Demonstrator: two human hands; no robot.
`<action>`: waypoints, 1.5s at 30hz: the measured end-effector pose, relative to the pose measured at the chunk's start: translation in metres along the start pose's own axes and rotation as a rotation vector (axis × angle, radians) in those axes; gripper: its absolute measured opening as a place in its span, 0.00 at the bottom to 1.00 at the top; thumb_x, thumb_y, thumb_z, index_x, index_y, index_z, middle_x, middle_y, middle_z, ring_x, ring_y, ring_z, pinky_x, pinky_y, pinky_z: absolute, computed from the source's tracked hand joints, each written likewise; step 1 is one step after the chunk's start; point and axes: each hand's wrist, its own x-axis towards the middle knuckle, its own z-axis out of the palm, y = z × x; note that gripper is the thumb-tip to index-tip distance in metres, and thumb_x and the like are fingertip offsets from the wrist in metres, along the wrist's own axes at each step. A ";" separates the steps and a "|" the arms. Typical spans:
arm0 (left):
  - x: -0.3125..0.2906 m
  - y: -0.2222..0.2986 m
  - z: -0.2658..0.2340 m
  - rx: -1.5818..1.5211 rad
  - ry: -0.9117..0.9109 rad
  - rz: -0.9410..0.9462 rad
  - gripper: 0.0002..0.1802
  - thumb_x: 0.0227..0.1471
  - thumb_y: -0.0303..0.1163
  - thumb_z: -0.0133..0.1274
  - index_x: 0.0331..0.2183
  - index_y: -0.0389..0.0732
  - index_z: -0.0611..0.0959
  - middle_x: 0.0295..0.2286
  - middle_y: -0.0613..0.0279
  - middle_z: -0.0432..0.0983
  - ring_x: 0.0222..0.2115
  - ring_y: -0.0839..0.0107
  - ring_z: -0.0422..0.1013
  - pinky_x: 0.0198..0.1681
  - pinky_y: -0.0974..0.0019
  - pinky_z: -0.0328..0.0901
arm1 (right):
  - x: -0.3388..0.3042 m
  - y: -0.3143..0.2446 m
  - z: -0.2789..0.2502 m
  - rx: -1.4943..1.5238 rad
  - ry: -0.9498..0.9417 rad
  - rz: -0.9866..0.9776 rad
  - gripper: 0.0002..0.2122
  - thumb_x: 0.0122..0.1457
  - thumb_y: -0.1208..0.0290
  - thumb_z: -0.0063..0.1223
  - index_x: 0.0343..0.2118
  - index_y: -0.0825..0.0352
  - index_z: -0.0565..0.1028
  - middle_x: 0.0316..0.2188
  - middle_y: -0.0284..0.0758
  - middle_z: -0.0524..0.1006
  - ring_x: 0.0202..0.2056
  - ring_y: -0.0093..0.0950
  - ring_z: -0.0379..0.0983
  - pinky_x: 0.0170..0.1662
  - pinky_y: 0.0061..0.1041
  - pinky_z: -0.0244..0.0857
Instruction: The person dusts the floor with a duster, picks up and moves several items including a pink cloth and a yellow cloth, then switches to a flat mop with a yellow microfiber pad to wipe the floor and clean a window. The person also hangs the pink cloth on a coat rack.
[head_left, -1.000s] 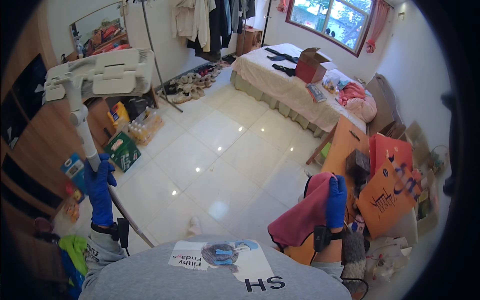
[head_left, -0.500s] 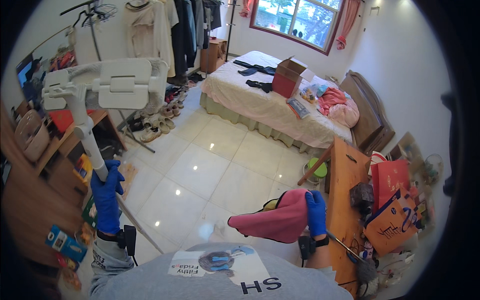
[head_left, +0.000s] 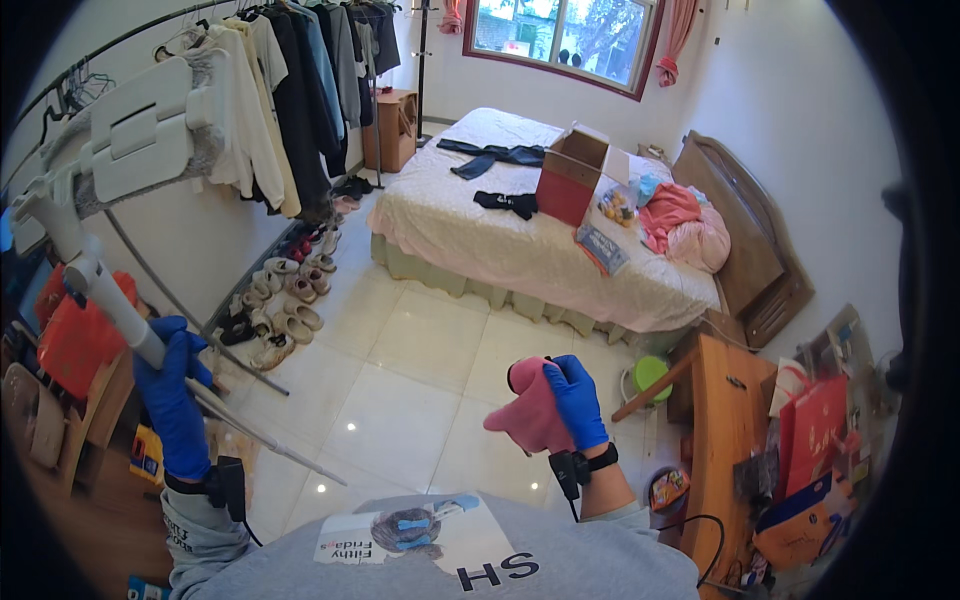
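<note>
My left hand [head_left: 172, 405], in a blue glove, is wrapped round the white pole of a flat mop [head_left: 122, 312]. The mop is held upside down: its wide head [head_left: 145, 135], with white plates and a grey fluffy pad edge, is raised at the upper left. The pole's thin end slants down to the right over the floor. In front of my chest my right hand [head_left: 577, 400], also blue-gloved, grips a pink cloth [head_left: 525, 412] with a dark edge. The cloth is bunched and hangs left of the fingers, apart from the mop.
Rows of shoes [head_left: 290, 300] lie under a clothes rack [head_left: 300, 90] at the left. Ahead stands a bed [head_left: 450, 235] bearing an opened cardboard box [head_left: 568, 185]. At the right is a wooden table [head_left: 715, 430] with bags beside it, and a green-lidded bucket [head_left: 650, 378].
The view has swung left. My left hand and the mop head have moved toward the left edge. My right hand has come inward, and the cloth, spread wide before, is now bunched smaller.
</note>
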 end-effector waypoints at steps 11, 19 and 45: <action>0.236 -0.181 0.111 -0.196 -0.043 -0.088 0.07 0.52 0.30 0.50 0.35 0.39 0.73 0.16 0.71 0.59 0.12 0.83 0.56 0.12 0.79 0.51 | 0.221 0.016 0.132 -0.121 0.153 -0.016 0.10 0.58 0.64 0.51 0.32 0.68 0.72 0.24 0.30 0.73 0.28 0.17 0.65 0.33 0.20 0.63; 0.386 -0.283 0.225 -0.242 -0.183 -0.078 0.05 0.53 0.28 0.49 0.33 0.38 0.74 0.16 0.69 0.63 0.12 0.83 0.59 0.12 0.79 0.53 | 0.344 0.012 0.201 -0.154 0.198 0.099 0.10 0.57 0.65 0.52 0.31 0.69 0.72 0.22 0.30 0.73 0.27 0.16 0.63 0.33 0.20 0.62; 0.702 -0.579 0.705 -0.256 -0.566 -0.104 0.10 0.53 0.31 0.53 0.38 0.39 0.76 0.22 0.67 0.70 0.18 0.83 0.65 0.15 0.81 0.57 | 0.775 0.138 0.281 -0.160 0.463 0.207 0.09 0.57 0.67 0.53 0.32 0.69 0.73 0.25 0.32 0.75 0.28 0.16 0.66 0.33 0.21 0.65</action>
